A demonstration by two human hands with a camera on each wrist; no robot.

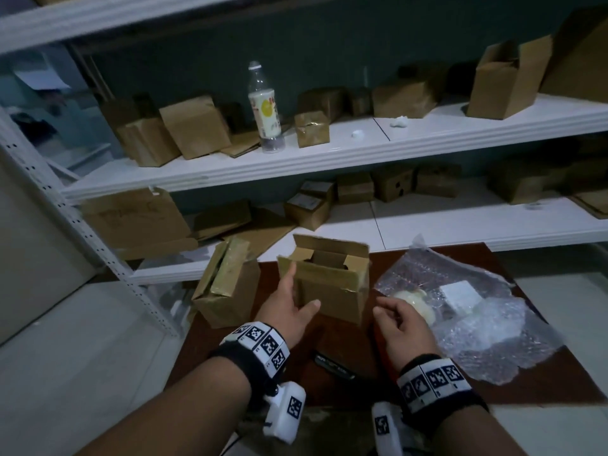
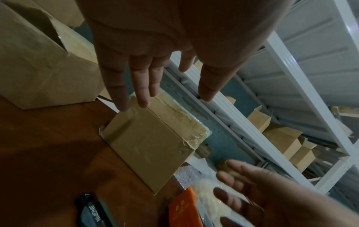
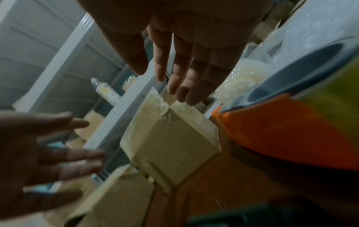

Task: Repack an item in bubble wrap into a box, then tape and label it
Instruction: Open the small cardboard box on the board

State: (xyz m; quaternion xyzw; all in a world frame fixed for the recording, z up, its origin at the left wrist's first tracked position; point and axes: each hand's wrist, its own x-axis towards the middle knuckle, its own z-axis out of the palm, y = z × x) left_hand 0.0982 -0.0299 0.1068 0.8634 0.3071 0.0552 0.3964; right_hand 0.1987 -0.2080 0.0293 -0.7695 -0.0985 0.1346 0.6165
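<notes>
An open brown cardboard box stands upright on the brown table, its top flaps raised. My left hand is at the box's left front corner, fingers straight along the side and thumb across the front face. Just right of the box, my right hand hovers with relaxed fingers, holding nothing. Behind it a cream round item and a white square piece lie on a spread bubble wrap sheet. The left wrist view shows the box taped along its edges. An orange tape dispenser sits under my right wrist.
A second, taped box stands left of the open one. A black object marked JINGPIN lies on the table near me. White shelves behind hold several cardboard boxes and a plastic bottle.
</notes>
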